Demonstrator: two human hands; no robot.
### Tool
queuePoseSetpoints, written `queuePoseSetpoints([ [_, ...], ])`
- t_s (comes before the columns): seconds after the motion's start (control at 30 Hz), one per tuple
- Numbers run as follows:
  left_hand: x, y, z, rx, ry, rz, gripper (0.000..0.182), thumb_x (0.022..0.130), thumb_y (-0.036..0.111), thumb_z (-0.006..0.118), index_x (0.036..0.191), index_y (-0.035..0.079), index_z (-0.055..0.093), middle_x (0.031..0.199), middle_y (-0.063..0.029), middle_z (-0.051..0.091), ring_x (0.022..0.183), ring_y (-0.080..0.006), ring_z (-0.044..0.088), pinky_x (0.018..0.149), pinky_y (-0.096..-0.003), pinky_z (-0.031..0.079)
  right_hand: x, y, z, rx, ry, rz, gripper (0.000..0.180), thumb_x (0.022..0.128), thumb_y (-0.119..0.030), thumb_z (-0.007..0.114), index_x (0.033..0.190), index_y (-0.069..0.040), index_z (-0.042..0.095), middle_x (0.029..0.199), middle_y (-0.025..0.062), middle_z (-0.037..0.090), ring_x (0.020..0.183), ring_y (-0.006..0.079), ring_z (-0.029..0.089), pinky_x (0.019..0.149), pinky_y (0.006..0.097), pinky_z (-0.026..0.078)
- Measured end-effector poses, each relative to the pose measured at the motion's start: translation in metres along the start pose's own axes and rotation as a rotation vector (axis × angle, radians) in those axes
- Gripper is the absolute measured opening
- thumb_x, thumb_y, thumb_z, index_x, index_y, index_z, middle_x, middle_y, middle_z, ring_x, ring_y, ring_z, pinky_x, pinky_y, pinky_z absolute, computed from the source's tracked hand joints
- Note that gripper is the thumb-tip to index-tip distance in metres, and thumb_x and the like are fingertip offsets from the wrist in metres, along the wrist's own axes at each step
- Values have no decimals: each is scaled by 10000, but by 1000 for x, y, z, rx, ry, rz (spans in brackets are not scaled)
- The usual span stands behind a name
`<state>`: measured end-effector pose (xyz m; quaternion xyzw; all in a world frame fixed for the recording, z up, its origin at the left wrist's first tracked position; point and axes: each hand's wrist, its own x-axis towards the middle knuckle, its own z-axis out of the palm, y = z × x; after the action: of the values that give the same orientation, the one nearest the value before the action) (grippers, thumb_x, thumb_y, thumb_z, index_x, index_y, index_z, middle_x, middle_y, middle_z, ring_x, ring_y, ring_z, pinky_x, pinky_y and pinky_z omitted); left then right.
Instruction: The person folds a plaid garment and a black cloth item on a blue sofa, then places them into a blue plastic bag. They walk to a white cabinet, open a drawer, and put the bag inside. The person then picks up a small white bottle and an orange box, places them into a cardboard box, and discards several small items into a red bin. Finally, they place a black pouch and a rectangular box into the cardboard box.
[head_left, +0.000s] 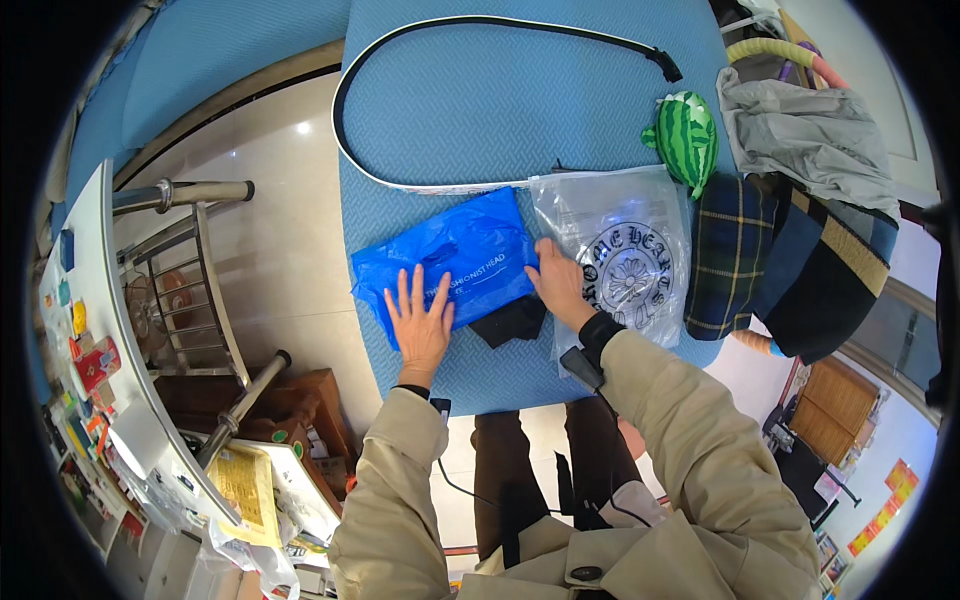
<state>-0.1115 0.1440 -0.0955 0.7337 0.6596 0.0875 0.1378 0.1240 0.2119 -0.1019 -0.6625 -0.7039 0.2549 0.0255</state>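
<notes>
A blue plastic bag (480, 240) with white lettering and a cut-out handle lies on the blue textured cover. Flat on its lower left part rests my left hand (421, 322), fingers spread. My right hand (559, 281) touches the bag's right edge with bent fingers; whether it pinches the plastic cannot be told. A folded black cloth (514, 321) shows from beneath the bag's lower edge. Just right of my right hand lies a clear plastic bag (626, 202) with black printed lettering and a round emblem.
Beyond the bags, a black-and-white strip (480, 22) curves in a large loop. A green watermelon-patterned toy (686, 139) lies at right, near folded plaid fabric (727, 255) and crumpled grey fabric (810, 127). A metal-framed table (112, 300) with clutter stands at left.
</notes>
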Motion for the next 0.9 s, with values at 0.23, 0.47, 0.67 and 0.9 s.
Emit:
queuePoseSetpoints([
  [0.23, 0, -14, 62, 107, -123, -152, 512, 796, 490, 554, 1279, 340, 471, 1454, -153, 209, 1332, -431, 128, 971, -705, 32, 32, -33, 25, -189, -83, -734, 628, 769, -388, 612, 1333, -221, 391, 1439, 63, 270, 1327, 271, 224, 1078, 511, 142],
  [0.47, -3, -23, 87, 147, -30, -184, 493, 766, 501, 548, 1240, 370, 503, 1452, -230, 156, 1329, -453, 113, 973, -695, 58, 54, -14, 60, -24, -95, -698, 592, 765, -486, 573, 1312, -313, 426, 1446, 77, 264, 1338, 281, 216, 1063, 562, 101],
  [0.67, 14, -8, 39, 169, -191, -154, 518, 815, 457, 532, 1313, 376, 416, 1478, -174, 122, 1347, -406, 115, 986, -669, 126, 42, -36, 25, -184, -169, -632, 627, 728, -451, 637, 1304, -301, 441, 1462, 69, 226, 1362, 257, 144, 1081, 554, 44],
  [0.9, 8, 39, -11, 60, -79, -13, 450, 734, 148, 642, 1173, 140, 543, 1350, -172, 337, 1208, -361, 362, 927, -551, 328, -44, 36, -54, 272, 217, -492, 443, 679, -84, 604, 1116, -51, 544, 1152, 139, 525, 1113, 320, 467, 948, 450, 361],
])
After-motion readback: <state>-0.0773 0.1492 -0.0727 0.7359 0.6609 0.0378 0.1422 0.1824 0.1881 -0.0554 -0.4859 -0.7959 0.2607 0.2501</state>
